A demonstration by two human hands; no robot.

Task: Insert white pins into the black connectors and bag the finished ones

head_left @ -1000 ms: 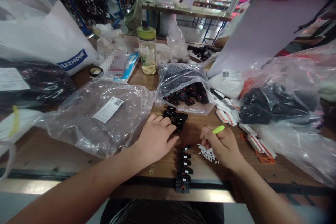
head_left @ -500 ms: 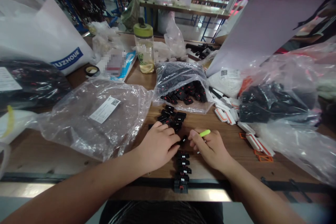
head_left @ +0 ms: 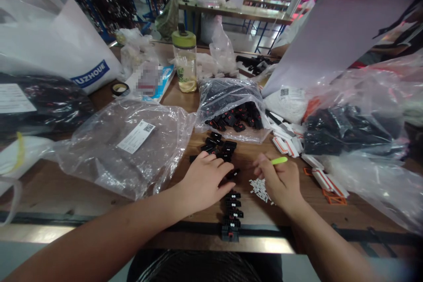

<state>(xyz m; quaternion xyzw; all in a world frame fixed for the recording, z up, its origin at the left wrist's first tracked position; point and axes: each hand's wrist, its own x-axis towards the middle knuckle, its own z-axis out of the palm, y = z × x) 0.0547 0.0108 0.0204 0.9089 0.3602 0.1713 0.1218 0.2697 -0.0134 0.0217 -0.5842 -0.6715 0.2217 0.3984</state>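
Observation:
My left hand is closed on a black plastic connector, whose end with pale dots shows past the fingertips. Below that hand runs a row of similar black connectors with pairs of white dots, and a loose cluster of them lies just beyond the fingers. Pinched in my right hand is a slim tool with a yellow-green handle; its tip cannot be made out. A scatter of small white pegs lies on the wood beside and partly under my right hand.
An open clear bag of black connectors lies ahead. To the left are a labelled clear bag, a tape roll and a bottle with a green lid. White-and-orange parts and another filled bag are at right.
My right hand has moved right with the yellow-green tool, away from the connector, and uncovered the white pegs. My left hand stays at the connector. The whole view has shifted slightly.

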